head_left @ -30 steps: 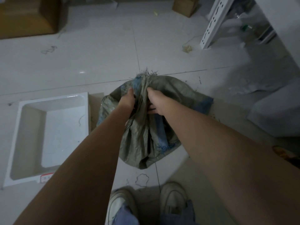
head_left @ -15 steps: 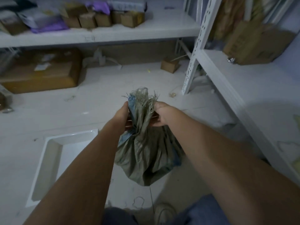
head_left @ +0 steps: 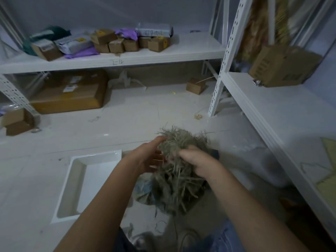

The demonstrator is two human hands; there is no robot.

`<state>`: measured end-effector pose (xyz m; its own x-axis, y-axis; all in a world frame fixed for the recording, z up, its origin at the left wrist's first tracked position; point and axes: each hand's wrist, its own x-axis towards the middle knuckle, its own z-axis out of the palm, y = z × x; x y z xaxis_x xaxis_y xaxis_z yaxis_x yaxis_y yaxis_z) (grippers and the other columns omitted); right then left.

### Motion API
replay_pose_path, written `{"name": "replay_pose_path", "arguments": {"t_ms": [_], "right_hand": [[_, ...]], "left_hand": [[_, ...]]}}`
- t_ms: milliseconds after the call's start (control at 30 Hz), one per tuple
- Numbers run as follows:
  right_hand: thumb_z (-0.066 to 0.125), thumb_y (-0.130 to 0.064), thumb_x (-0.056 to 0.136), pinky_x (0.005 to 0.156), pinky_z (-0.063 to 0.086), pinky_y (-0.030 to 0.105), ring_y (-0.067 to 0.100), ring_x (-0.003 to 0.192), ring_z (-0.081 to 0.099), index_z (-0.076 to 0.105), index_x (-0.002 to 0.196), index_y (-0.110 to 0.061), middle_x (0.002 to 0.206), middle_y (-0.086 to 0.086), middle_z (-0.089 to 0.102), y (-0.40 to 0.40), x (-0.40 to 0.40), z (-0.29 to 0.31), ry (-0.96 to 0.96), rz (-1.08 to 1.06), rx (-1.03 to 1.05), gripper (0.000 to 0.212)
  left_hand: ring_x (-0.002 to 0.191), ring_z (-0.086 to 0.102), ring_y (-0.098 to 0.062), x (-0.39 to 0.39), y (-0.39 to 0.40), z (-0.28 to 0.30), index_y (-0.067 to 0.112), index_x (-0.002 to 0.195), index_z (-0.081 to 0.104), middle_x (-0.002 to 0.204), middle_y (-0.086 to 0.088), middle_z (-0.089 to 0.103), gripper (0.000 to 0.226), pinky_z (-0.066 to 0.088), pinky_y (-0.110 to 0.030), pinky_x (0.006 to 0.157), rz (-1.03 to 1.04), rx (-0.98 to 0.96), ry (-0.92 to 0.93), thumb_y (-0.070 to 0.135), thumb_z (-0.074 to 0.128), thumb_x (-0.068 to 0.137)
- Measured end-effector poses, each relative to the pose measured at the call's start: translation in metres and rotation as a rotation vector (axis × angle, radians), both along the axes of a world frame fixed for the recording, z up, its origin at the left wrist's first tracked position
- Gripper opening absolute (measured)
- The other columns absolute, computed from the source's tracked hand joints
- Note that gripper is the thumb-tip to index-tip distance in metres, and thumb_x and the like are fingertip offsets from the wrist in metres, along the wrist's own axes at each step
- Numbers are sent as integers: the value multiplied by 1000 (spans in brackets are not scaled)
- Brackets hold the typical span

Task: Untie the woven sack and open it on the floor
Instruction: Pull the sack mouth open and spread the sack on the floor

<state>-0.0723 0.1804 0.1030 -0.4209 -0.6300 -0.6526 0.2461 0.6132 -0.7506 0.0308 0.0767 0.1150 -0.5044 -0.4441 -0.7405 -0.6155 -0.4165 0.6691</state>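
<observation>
sack [head_left: 174,180]: hangs upright between both hands, frayed mouth up
right hand [head_left: 197,163]: clenched on the sack's neck, nearer
left hand [head_left: 147,157]: released, fingers spread beside the fray
floor [head_left: 127,120]: below the sack

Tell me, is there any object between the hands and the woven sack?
No. The right hand already grips the frayed top of the woven sack, and the open left hand is beside it with its fingertips at the fringe. The white tray lies apart, on the floor to the left.
</observation>
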Motion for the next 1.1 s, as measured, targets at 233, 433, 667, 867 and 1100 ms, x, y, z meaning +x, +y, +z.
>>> {"name": "replay_pose_path", "arguments": {"t_ms": [233,433,667,867,1100], "right_hand": [[79,-24,73,96,49,34,20,109,60,67,112,-13,113,5,69,-10,3,7,203,280,-13,43],[76,-35,74,95,43,28,16,106,58,68,101,-19,101,-4,68,-10,-10,8,241,279,-6,32],[59,-53,84,90,53,38,24,113,61,54,127,-16,124,8,64,-15,-13,-2,-31,121,-64,57],[59,-43,88,97,50,42,24,101,67,63,115,-14,110,8,72,-21,-13,-9,14,24,-71,40],[67,-14,84,57,51,22,17,60,63,61,66,-15,67,5,67,-22,-9,-2,46,-88,-161,19]], "left_hand": [[66,63,-16,3,-11,-5,15,85,67,83,-14,70,16,57,-30,64,-303,-191,41,30,63,86],[45,52,-6,-3,-21,-11,9,85,63,59,1,59,15,45,-17,44,-261,-191,95,16,54,93],[68,56,-21,-5,-22,-18,0,95,63,79,-14,59,13,49,-27,64,-172,-236,158,11,56,91],[74,61,-18,-3,-21,-8,7,98,66,81,-6,66,21,55,-23,64,-210,-152,281,-5,51,90],[77,60,-14,-3,-26,-5,7,105,59,90,-8,60,25,54,-16,56,-163,-173,326,8,68,82]]}}
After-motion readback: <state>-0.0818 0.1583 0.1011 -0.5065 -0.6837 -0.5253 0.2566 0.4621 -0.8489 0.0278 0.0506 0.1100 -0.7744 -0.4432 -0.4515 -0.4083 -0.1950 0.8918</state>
